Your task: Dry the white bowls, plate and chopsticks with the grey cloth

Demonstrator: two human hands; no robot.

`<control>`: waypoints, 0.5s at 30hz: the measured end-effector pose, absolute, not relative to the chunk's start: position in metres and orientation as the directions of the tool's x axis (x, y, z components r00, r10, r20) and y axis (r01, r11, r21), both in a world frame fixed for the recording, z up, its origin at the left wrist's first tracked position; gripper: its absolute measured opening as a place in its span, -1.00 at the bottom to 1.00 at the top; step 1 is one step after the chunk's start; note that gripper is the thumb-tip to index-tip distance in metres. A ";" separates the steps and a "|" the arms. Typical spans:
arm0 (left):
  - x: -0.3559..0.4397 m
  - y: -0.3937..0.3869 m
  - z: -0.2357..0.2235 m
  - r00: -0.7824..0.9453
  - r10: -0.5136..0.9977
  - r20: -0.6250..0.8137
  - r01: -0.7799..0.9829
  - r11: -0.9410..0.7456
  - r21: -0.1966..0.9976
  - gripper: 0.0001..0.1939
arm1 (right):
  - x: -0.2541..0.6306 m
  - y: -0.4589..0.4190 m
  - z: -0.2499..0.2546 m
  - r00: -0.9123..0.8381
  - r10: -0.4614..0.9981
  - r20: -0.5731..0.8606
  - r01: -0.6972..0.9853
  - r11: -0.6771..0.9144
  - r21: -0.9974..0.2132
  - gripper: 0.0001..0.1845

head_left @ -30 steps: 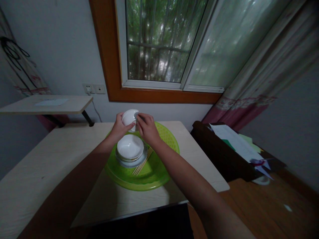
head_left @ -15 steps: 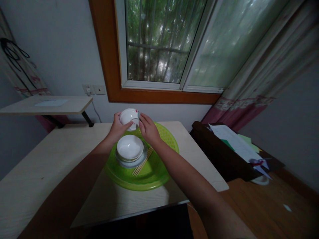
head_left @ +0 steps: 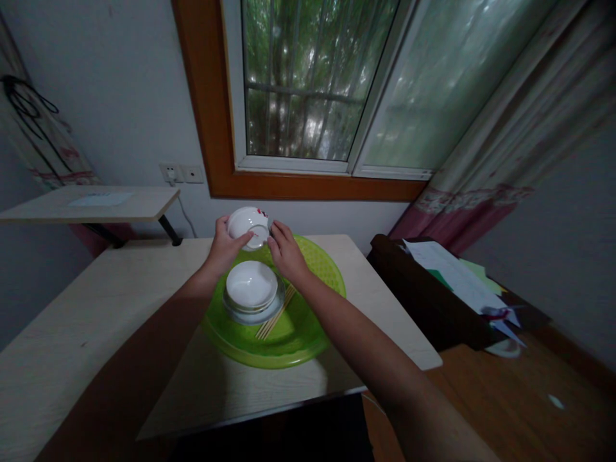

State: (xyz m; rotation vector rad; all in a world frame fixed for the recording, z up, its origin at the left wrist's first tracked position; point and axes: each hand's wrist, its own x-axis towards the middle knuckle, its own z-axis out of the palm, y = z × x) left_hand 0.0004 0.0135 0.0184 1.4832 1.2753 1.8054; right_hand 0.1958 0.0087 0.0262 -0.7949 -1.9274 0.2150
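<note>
A white bowl (head_left: 240, 224) with a small red pattern near its rim is held up over the far side of a green tray, tipped so its underside and foot ring face me. My left hand (head_left: 226, 247) is closed on its left side, thumb across the base. At the bowl's right edge, my right hand (head_left: 287, 253) has its fingers together against it; the fingertips are partly hidden. Below, another white bowl (head_left: 251, 284) tops a stack with a plate (head_left: 279, 308) beneath it. Several wooden chopsticks (head_left: 275, 314) lie beside the stack on the round green tray (head_left: 308, 350).
The tray rests on a pale wooden table (head_left: 385, 321). A raised shelf (head_left: 139, 205) stands on the left, below wall sockets (head_left: 180, 173). Behind the table is a window (head_left: 308, 96). To the right, a dark cabinet (head_left: 414, 295) carries papers (head_left: 457, 276).
The held bowl has shifted slightly left and turned, bringing more of its red pattern into sight. Both hands moved with it. The stack, chopsticks and tray have stayed put.
</note>
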 end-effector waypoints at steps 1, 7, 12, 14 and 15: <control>0.000 0.015 0.017 -0.309 0.817 0.487 0.169 -0.457 0.873 -0.24 | 0.196 0.010 0.023 -0.275 0.625 0.731 0.432 0.759 -0.487 -0.51; 0.002 0.012 0.022 -0.258 0.835 0.486 0.165 -0.458 0.874 -0.26 | 0.196 0.010 0.022 -0.311 0.593 0.742 0.436 0.783 -0.443 -0.46; 0.008 0.006 0.029 -0.192 0.854 0.484 0.243 -0.437 0.866 -0.25 | 0.197 0.000 0.033 -0.422 0.489 0.763 0.440 0.847 -0.299 -0.46; 0.009 0.006 0.028 -0.185 0.857 0.481 0.250 -0.433 0.866 -0.23 | 0.195 -0.003 0.037 -0.455 0.457 0.764 0.438 0.862 -0.255 -0.47; 0.009 0.007 0.027 -0.182 0.857 0.483 0.248 -0.435 0.866 -0.23 | 0.194 -0.005 0.038 -0.465 0.444 0.766 0.434 0.868 -0.240 -0.47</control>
